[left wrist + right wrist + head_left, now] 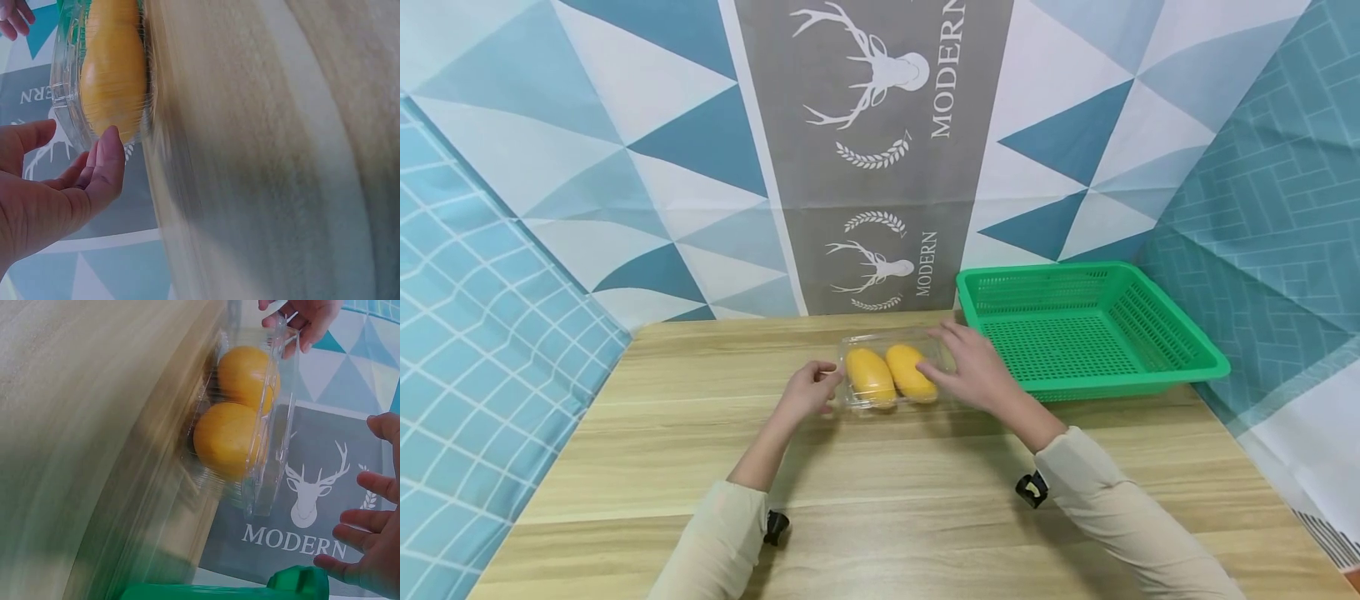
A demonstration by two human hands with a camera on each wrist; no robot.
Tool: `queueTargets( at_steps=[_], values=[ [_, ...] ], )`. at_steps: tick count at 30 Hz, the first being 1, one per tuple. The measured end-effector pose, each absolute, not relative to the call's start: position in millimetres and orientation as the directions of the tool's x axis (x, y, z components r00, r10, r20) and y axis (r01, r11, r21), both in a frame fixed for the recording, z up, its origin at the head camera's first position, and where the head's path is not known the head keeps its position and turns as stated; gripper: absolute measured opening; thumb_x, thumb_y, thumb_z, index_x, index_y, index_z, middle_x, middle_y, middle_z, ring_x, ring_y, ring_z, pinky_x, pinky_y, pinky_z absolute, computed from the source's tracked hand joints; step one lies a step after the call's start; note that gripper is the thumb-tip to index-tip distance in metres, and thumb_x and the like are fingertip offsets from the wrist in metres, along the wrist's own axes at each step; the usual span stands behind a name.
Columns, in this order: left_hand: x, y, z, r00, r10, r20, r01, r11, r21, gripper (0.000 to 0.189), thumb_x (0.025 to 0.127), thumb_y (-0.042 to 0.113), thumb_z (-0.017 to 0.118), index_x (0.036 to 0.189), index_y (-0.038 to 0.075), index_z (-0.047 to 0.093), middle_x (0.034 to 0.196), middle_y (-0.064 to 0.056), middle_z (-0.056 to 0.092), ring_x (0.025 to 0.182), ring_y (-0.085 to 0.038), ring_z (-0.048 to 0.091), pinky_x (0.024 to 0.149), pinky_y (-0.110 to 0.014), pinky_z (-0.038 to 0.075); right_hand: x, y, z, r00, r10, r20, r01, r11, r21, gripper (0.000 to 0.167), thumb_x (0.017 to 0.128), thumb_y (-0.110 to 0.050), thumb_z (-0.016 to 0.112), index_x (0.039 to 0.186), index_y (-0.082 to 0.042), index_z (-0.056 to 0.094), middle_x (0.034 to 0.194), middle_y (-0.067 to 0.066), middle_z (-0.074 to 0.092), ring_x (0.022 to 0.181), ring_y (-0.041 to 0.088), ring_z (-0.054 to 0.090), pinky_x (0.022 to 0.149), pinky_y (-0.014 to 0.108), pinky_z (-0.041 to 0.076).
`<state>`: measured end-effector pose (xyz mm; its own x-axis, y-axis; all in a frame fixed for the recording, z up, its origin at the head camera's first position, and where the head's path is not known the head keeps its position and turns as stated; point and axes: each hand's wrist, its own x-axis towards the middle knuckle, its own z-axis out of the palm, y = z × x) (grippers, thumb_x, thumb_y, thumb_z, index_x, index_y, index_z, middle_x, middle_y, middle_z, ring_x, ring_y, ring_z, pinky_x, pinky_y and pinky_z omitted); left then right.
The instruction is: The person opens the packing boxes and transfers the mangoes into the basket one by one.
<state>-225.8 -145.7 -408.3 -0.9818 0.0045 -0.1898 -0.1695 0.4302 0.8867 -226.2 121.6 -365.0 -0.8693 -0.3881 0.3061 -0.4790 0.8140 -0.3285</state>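
Two yellow mangoes, a left one (869,377) and a right one (912,373), lie side by side inside a clear plastic box (265,490) on the table. My left hand (808,390) is at the box's left end, fingers loosely bent and thumb apart; whether the fingertips touch the plastic I cannot tell. Over the box's right end is my right hand (972,367), its fingers spread with nothing between them. The right wrist view shows that hand's fingers (369,519) apart from the box.
A green plastic basket (1180,342) with perforated walls stands on the right, just beyond my right hand. Under everything is a wood-grain table (685,467). A patterned cloth backdrop (692,125) rises behind the table's far edge and along both sides.
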Motion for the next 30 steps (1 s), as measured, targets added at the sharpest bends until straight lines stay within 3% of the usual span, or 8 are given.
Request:
queueTargets(
  at_steps=[13, 30],
  values=[
    [-225, -143, -412, -0.977, 0.007, -0.213, -0.195, 0.370, 0.908, 0.045, 0.096, 0.029, 0.052, 0.129, 0.000, 0.047, 0.107, -0.018, 0.057, 0.083, -0.022, 0.061, 0.072, -0.038, 0.058, -224, 112, -374, -0.867, -0.420, 0.270, -0.493, 0.806, -0.328, 0.056, 0.087, -0.050, 0.057, 0.130, -0.015, 0.053, 0.142, 0.013, 0.044, 0.130, 0.035, 0.042, 0.100, 0.059, 0.037],
    [-226, -141, -415, -0.968, 0.002, -0.252, -0.240, 0.291, 0.926, 0.045, 0.096, 0.026, 0.052, 0.132, 0.001, 0.043, 0.110, -0.018, 0.057, 0.076, -0.018, 0.059, 0.070, -0.036, 0.058, -222, 90, -382, -0.826, -0.469, 0.314, -0.559, 0.757, -0.338, 0.052, 0.086, -0.047, 0.059, 0.127, -0.014, 0.056, 0.138, 0.014, 0.048, 0.131, 0.034, 0.041, 0.109, 0.057, 0.028]
  ],
)
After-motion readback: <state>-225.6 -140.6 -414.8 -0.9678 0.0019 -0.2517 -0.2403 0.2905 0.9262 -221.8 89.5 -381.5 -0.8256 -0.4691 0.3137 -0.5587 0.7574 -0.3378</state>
